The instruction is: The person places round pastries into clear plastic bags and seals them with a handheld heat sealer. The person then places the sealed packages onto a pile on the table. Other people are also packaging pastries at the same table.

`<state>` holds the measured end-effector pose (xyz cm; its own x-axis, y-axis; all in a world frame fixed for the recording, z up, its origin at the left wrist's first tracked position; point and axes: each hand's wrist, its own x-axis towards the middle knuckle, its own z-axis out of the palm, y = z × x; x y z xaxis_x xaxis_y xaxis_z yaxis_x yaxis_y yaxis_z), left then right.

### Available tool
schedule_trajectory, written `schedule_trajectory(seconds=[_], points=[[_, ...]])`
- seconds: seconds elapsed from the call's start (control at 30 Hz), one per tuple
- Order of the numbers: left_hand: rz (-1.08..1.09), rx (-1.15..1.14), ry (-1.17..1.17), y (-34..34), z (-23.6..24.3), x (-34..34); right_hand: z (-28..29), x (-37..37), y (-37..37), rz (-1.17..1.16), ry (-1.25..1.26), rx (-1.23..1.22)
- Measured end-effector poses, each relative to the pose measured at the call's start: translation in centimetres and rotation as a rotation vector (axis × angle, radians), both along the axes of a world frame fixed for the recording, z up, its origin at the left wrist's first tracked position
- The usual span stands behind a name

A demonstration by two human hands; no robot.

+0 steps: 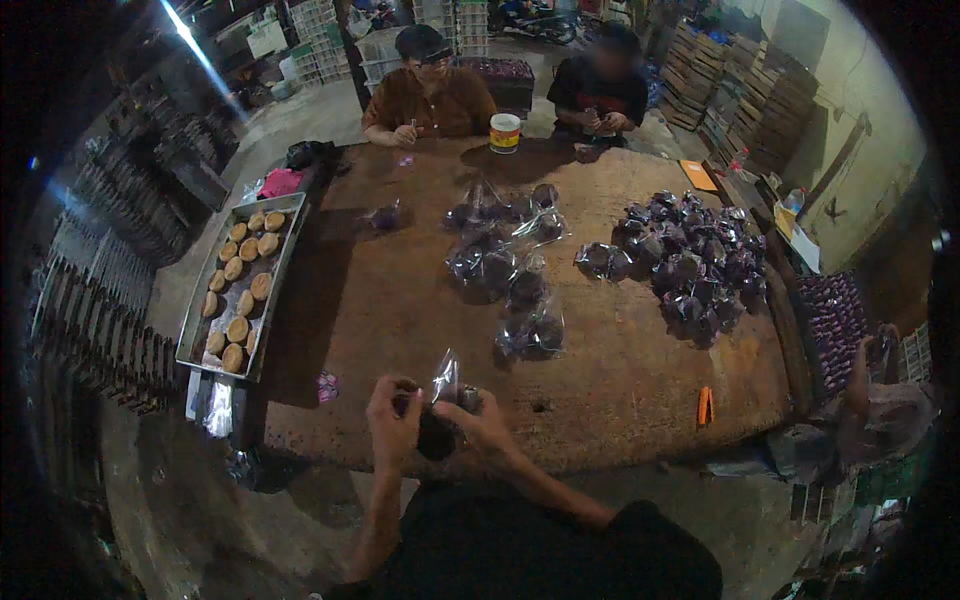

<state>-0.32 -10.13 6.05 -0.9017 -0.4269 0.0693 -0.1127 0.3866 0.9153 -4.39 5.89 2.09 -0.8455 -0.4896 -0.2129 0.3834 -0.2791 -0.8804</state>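
Near the front edge of the table, my right hand [484, 422] is closed round a clear plastic packet [446, 375] with something dark inside. The packet's free end stands up in a shiny peak. Close to it on the left, my left hand [396, 408] has its fingers curled together in a pinch; what they hold, if anything, I cannot make out. Further back in the middle lies a loose group of similar packets [490, 262], clear with dark round contents. To their right, a larger heap of packets [690, 255] is piled up.
A metal tray [187, 325] with several round brown pastries lies along the table's left side. On the wooden table [400, 300] are an orange cutter [706, 406], a small pink packet [327, 386] and a tub [505, 133]. Two people sit at the far side. Crates stand behind.
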Motion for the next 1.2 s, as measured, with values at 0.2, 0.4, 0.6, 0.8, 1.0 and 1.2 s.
schedule_trajectory(seconds=[0.2, 0.4, 0.6, 0.8, 1.0, 1.2], points=[[-0.088, 0.219, 0.086, 1.4, -0.2, 1.2, 0.4, 0.3, 0.4, -0.083, 0.030, 0.036], [-0.145, 0.177, 0.000, 1.5, -1.1, 1.5, -1.6, -1.3, 1.3, 0.047, 0.242, 0.066], [-0.121, 0.151, 0.138, 2.6, -1.0, 0.5, -3.6, -1.3, 1.7, 0.099, 0.206, 0.176], [-0.216, 0.039, -0.081, 1.9, -0.8, 0.8, -4.5, -1.1, 1.6, -0.049, 0.221, 0.053], [-0.202, 0.122, -0.078, 2.8, -2.0, 0.4, -4.3, -1.9, 1.7, -0.176, 0.092, 0.070], [-0.305, -0.170, -0.148, 1.0, -1.2, 0.0, -2.7, -1.3, 1.9, -0.106, 0.149, 0.170]])
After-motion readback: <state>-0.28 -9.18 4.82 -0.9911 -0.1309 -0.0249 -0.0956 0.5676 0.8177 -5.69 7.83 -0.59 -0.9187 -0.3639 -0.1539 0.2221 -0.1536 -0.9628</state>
